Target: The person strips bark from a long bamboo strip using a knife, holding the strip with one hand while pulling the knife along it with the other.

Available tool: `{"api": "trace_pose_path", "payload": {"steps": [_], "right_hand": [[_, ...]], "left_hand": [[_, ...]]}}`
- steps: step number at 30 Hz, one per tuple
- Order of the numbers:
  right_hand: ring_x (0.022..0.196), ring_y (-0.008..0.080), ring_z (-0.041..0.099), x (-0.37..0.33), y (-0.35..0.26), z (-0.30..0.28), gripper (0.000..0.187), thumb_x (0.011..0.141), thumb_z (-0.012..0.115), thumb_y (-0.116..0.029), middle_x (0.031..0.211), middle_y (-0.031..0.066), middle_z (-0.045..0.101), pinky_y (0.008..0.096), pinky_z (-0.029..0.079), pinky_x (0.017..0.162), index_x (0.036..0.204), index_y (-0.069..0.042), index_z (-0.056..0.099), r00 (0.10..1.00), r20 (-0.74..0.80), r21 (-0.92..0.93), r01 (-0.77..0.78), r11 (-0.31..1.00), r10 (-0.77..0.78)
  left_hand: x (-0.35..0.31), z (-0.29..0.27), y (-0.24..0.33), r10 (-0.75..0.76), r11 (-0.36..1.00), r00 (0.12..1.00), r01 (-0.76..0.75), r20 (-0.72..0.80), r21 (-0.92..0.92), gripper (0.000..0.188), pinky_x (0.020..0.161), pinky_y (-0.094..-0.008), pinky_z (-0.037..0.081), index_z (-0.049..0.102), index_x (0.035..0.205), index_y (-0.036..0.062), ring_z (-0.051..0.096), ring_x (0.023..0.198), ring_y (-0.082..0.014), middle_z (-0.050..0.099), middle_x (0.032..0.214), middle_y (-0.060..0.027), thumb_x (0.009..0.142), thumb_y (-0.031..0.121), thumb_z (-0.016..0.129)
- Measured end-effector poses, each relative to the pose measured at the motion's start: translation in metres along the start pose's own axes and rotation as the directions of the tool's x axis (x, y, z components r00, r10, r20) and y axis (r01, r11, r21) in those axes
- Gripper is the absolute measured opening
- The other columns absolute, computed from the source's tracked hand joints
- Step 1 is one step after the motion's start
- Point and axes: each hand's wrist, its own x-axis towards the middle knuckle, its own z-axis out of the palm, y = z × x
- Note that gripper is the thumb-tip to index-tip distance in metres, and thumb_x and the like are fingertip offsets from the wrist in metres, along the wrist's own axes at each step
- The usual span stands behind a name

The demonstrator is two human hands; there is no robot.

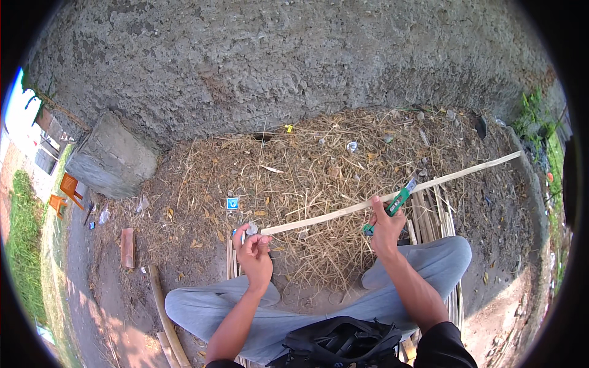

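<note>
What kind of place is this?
Outdoors, probably a yard or plot edge. A rough grey wall runs along the far side, straw-like shavings litter the ground in front of it, and green grass shows at the left edge.

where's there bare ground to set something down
Mostly bare dirt lies between the right leg and the concrete edge, with small litter. On the left, another patch lies below the brick, left of the bamboo pole. Crowded: tangled straw below the long strip, and the stacked sticks under the right leg.
</note>
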Motion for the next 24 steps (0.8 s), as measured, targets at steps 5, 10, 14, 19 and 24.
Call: {"api": "trace_pose_path", "payload": {"steps": [5, 10, 14, 19, 24], "right_hand": [[0.048, 0.0068, 0.049, -0.004, 0.0, 0.002, 0.02, 0.091, 0.074, -0.015, 0.065, 0.0007, 0.058, 0.0231, 0.038, 0.044, 0.086, -0.003, 0.059, 0.999, -0.014, 0.004, 0.05, 0.999, -0.05], [0.049, 0.0068, 0.05, -0.009, -0.003, 0.0, 0.021, 0.092, 0.073, -0.017, 0.064, -0.0001, 0.056, 0.0231, 0.038, 0.044, 0.087, -0.004, 0.057, 0.997, -0.007, -0.004, 0.078, 0.997, -0.078], [0.049, 0.0067, 0.05, -0.011, -0.005, 0.001, 0.02, 0.092, 0.073, -0.017, 0.064, -0.0001, 0.056, 0.023, 0.038, 0.044, 0.087, -0.004, 0.058, 0.994, -0.027, 0.02, 0.106, 0.994, -0.106], [0.049, 0.0056, 0.051, -0.02, 0.004, 0.003, 0.017, 0.093, 0.072, -0.014, 0.065, 0.0001, 0.058, 0.0227, 0.039, 0.043, 0.088, -0.003, 0.059, 0.995, 0.002, -0.033, 0.098, 0.995, -0.098], [0.049, 0.005, 0.051, -0.012, 0.012, 0.003, 0.015, 0.093, 0.07, -0.012, 0.065, -0.0007, 0.057, 0.0222, 0.041, 0.044, 0.095, -0.002, 0.058, 0.992, 0.058, -0.065, 0.119, 0.991, -0.115]], "left_hand": [[-0.006, 0.003, 0.007, 0.075, 0.994, 0.997, -0.074, -0.012, 0.08, 0.015, 0.059, -0.0239, 0.048, 0.061, 0.089, -0.0069, 0.065, 0.068, -0.0138, 0.037, 0.138, -0.0055, 0.095, 0.006, 0.063], [-0.012, 0.006, 0.009, 0.068, 0.995, 0.997, -0.065, -0.029, 0.079, 0.014, 0.058, -0.0244, 0.047, 0.06, 0.087, -0.0065, 0.058, 0.063, -0.0113, 0.035, 0.134, -0.0048, 0.095, 0.005, 0.064], [-0.015, 0.008, 0.011, 0.054, 0.998, 0.998, -0.053, -0.028, 0.013, 0.013, 0.056, -0.025, 0.047, 0.06, 0.086, -0.0064, 0.058, 0.063, -0.0114, 0.034, 0.134, -0.0055, 0.094, 0.003, 0.064], [-0.027, 0.021, 0.016, 0.173, 0.983, 0.982, -0.176, 0.07, 0.051, 0.003, 0.057, -0.0242, 0.051, 0.061, 0.09, -0.0052, 0.06, 0.066, -0.0122, 0.039, 0.131, -0.0088, 0.093, -0.005, 0.061], [-0.026, 0.025, 0.017, 0.26, 0.961, 0.949, -0.272, 0.178, 0.045, 0.004, 0.058, -0.0242, 0.053, 0.062, 0.09, -0.0053, 0.061, 0.069, -0.0128, 0.044, 0.125, -0.011, 0.092, -0.007, 0.059]]}}
